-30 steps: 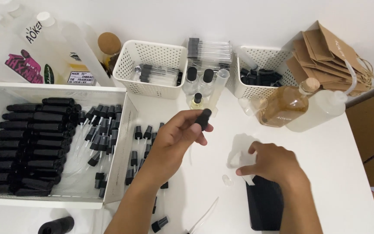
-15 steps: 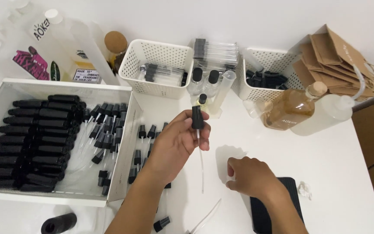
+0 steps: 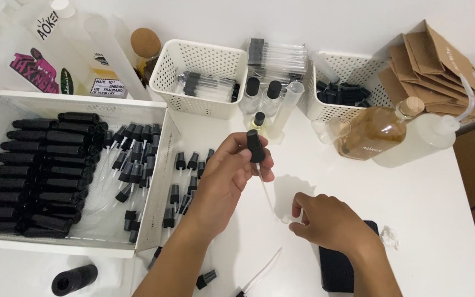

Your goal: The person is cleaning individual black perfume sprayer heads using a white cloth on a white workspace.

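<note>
Pinching a black spray pump [image 3: 255, 146] between thumb and fingertips, the left hand [image 3: 227, 179] holds it upright above the middle of the white tabletop [image 3: 424, 192], its thin clear dip tube [image 3: 266, 190] slanting down toward five o'clock. The tube's lower end reaches the right hand [image 3: 328, 223], whose fingers are curled at the tube's tip; whether they actually grip it or a small clear piece beneath cannot be told. That hand rests partly over a flat black case [image 3: 339, 269] at five o'clock.

At nine o'clock sits a white tray [image 3: 155, 181] packed with black bottles [image 3: 39, 176] and more pumps. Loose black pumps [image 3: 185, 181] lie on the tabletop just beside the tray's wall. At twelve o'clock stand two white perforated baskets [image 3: 199, 82], with small glass bottles [image 3: 260, 99] between them. At two o'clock an amber flask with a cork stopper [image 3: 375, 132] touches a translucent squeeze bottle [image 3: 419, 143], and brown paper bags [image 3: 430, 66] lean behind them.
</note>
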